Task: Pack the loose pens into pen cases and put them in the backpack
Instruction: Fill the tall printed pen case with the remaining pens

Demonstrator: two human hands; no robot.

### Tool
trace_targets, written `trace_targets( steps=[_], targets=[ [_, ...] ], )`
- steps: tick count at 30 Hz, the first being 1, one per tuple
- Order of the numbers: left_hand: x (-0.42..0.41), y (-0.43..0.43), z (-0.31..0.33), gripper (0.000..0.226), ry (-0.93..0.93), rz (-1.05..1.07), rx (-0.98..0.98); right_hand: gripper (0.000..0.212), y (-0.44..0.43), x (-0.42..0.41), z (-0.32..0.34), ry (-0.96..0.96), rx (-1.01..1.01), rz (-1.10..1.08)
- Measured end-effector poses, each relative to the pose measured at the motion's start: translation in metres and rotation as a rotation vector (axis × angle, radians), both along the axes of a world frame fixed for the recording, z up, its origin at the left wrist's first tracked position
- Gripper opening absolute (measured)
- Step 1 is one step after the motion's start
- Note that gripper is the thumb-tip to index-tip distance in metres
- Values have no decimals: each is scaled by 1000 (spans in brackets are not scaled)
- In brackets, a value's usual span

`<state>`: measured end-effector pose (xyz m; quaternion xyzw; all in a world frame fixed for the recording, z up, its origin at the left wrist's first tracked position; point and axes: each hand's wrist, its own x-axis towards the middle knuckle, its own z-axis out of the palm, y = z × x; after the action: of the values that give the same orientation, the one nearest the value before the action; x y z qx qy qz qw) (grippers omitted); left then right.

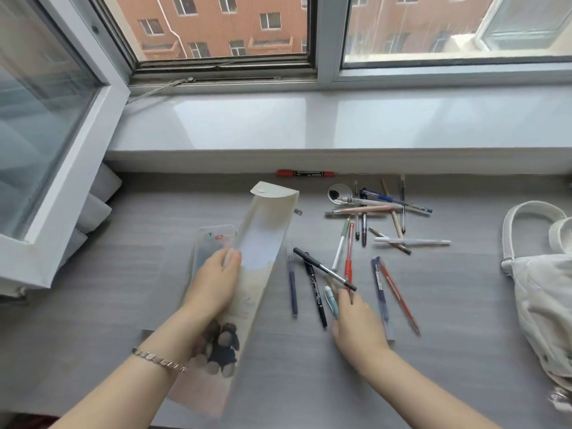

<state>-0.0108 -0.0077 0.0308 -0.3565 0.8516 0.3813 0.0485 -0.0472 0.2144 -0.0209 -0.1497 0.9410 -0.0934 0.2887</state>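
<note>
Scattered loose pens (362, 209) lying crossed over each other, right of cream pen case (263, 239). Red marker (305, 173) lying apart, against foot of glossy white windowsill (309, 125). Left hand (213, 281) gripping cream pen case edge, rounded flap standing open. Translucent case (210, 239) lying just beside it, left. Right hand (359, 326) pinching black pen (322, 267), slightly blurred. White canvas backpack (544, 298) sitting far right on grey wood-grain surface (123, 305).

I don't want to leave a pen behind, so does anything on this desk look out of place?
Yes: a red marker lies alone at the back of the desk, against the wall under the window sill, apart from the jumbled pens. It would be easy to miss.
</note>
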Motion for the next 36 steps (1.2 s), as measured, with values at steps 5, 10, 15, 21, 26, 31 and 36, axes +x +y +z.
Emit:
trace_targets(
  steps=[5,10,15,21,26,31,36],
  targets=[
    [7,-6,-10,33,27,71,43,38,2,-4,0,18,95,4],
    [7,-4,-14,36,-11,83,17,22,-19,-16,28,126,-149,71],
    [7,0,-10,35,-11,72,25,25,-51,-51,19,196,-88,85],
    [13,-1,-5,28,-6,79,43,19,-59,-55,4,82,-34,-32],
    [17,4,-6,28,-63,58,22,31,-60,-42,5,-15,-18,-136],
    [14,11,-6,34,-95,33,-4,26,-55,-42,14,-106,-162,-239],
    [14,24,-4,31,-149,-29,-26,23,-42,-49,60,-211,-934,-558]
  ],
)
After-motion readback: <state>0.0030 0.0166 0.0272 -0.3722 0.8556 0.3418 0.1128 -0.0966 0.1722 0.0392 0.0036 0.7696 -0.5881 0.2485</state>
